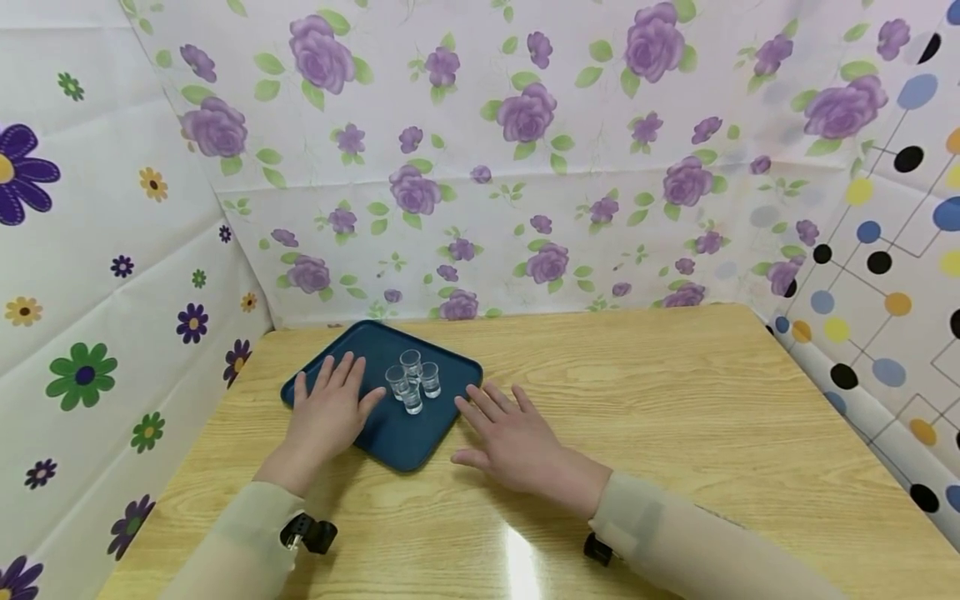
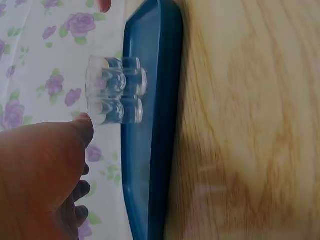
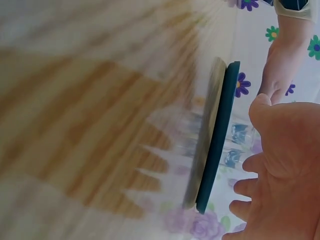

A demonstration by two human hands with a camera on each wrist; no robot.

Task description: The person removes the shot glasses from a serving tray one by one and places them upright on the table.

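Several small clear shot glasses (image 1: 412,398) stand upright in a close cluster on a dark blue tray (image 1: 401,443), which lies turned at an angle on the table. My left hand (image 1: 328,417) hovers over the left part of the tray with fingers straight and thumb spread toward the glasses. In the left wrist view a gap shows between that hand (image 2: 45,165) and the tray's surface. My right hand (image 1: 517,442) is held by the tray's right corner, palm down, fingers extended. Neither hand grips anything. In the right wrist view the right palm partly hides the glasses (image 3: 235,145).
The light wooden table (image 1: 645,400) stretches away to the right of the tray. A curtain with purple roses (image 1: 525,117) hangs behind it, a flower-patterned cloth (image 1: 82,375) at the left and a dotted cloth (image 1: 892,300) at the right.
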